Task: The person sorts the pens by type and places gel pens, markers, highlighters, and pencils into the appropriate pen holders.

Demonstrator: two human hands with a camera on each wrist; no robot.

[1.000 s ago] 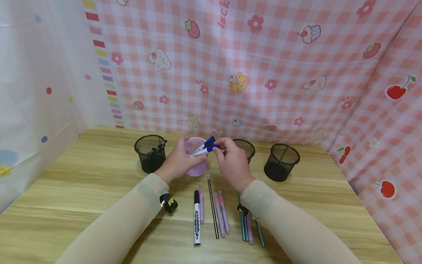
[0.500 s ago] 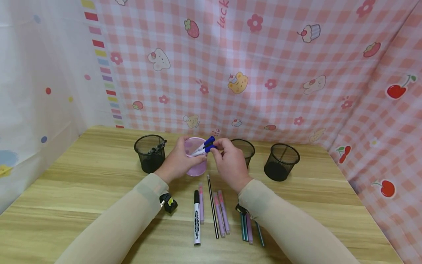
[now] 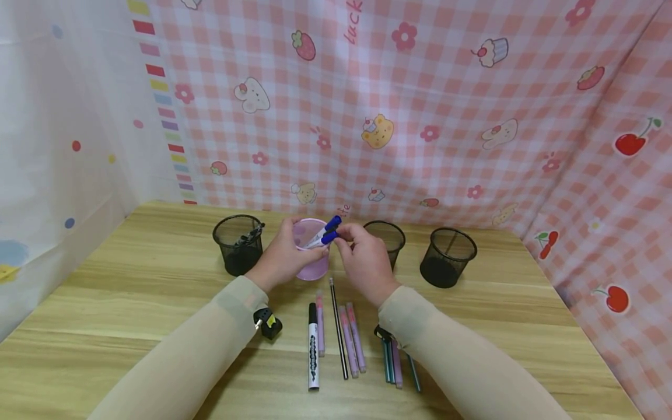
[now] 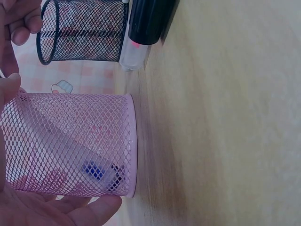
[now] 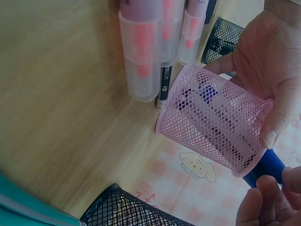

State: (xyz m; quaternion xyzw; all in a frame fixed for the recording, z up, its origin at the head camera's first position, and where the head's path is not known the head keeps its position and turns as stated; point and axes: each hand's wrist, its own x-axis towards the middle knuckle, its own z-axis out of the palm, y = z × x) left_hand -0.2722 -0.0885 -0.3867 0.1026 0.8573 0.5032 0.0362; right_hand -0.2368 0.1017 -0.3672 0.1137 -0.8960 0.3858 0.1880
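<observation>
My left hand [image 3: 283,262] grips a pink mesh pen cup [image 3: 314,270] from its left side, with the thumb over the near rim. Two white markers with blue caps lean to the right inside the cup. At the rim, my right hand [image 3: 370,262] pinches the blue cap of the lower marker [image 3: 329,237]; the other marker [image 3: 333,222] rests just behind it. Through the mesh of the cup [image 5: 216,122] in the right wrist view, the markers' lower ends show near the base.
Black mesh cups stand left [image 3: 238,256] with dark pens in it, behind my right hand [image 3: 394,239], and right [image 3: 446,265]. Nearer lie a black-capped marker [image 3: 314,356], a striped pencil [image 3: 338,332], pink highlighters [image 3: 356,338] and teal pens [image 3: 387,361] partly under my right wrist.
My right hand has shifted slightly left, and the lower marker's blue cap has moved left and a little down with it toward the cup. The left hand keeps its grip.
</observation>
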